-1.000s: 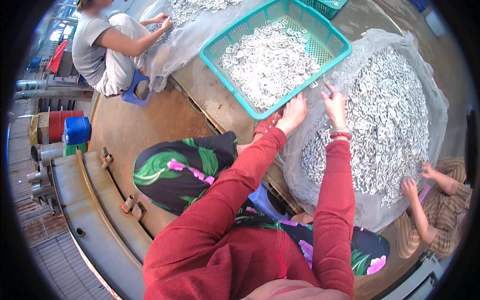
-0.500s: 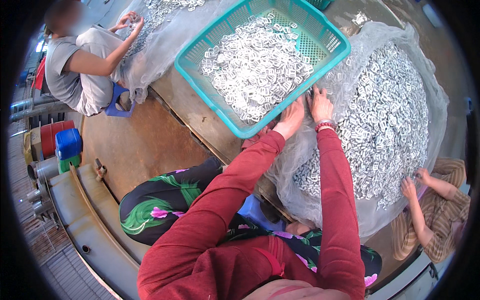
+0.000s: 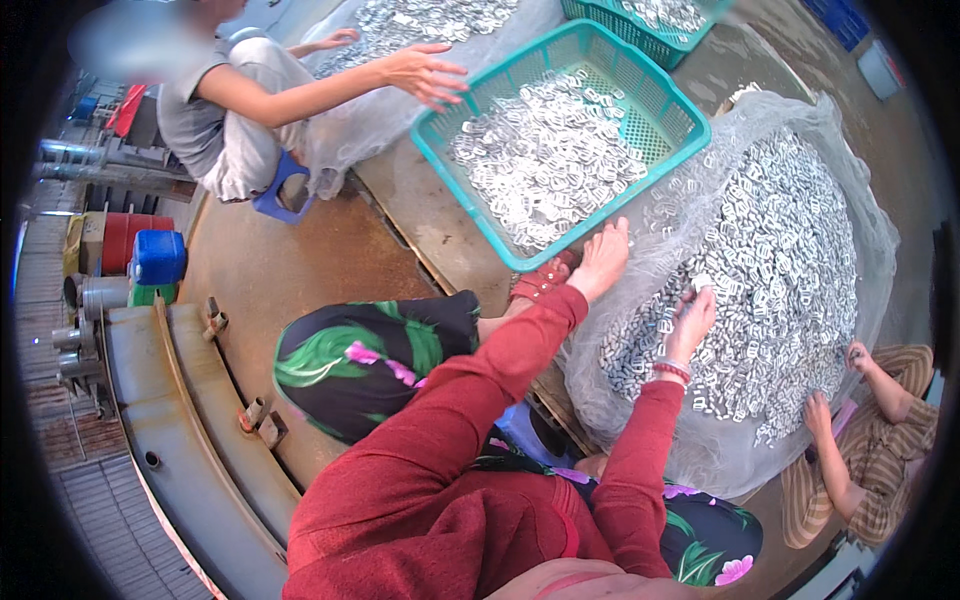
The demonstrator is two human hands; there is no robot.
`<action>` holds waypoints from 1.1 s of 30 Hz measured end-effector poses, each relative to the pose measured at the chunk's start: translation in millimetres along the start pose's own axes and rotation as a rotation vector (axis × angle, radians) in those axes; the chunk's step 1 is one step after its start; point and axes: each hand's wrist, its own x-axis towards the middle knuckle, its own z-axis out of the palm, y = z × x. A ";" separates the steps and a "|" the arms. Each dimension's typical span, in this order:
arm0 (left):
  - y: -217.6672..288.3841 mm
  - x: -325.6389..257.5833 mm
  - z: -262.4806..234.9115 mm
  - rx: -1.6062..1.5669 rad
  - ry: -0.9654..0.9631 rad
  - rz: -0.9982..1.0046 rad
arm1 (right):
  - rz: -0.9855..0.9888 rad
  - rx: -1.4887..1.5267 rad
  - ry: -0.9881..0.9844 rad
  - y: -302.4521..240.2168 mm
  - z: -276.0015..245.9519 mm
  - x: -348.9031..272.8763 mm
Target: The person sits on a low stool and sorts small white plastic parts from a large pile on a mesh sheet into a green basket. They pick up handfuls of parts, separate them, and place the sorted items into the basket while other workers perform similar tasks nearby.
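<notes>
Grey-brown, wet-looking concrete floor point(image 3: 405, 200) carrying everything here, with a rust-brown flat stretch point(image 3: 290, 250) on the left. A see-through whitish netting sheet point(image 3: 700, 460) is spread right on it, under a big heap of small silvery metal buckles point(image 3: 775, 250). Just beside that sits a rectangular teal plastic basket point(image 3: 648, 128); another green slatted basket point(image 3: 625, 42) stands behind. Far right, a white bucket point(image 3: 880, 72).

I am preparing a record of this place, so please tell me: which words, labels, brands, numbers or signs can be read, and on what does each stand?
No text can be read in this picture.
The near basket, blue jug and red drum show no legible marking.
The pale pieces are too small to tell whether they carry any.
</notes>
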 end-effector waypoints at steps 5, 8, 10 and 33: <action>33.9 -37.7 -22.6 -1.076 -0.182 -0.174 | -0.087 -0.273 -0.264 -56.2 -15.0 -28.7; 70.1 -65.2 -25.3 -1.951 -0.466 -0.429 | -0.285 -0.610 -0.366 -113.1 1.7 -63.0; 83.5 -81.1 -29.5 -2.133 -0.446 -0.511 | -0.316 -0.845 -0.430 -134.9 9.9 -85.3; 81.0 -49.5 -98.2 -2.761 -0.296 -0.395 | -0.883 -0.714 -0.161 -173.2 -42.1 -125.6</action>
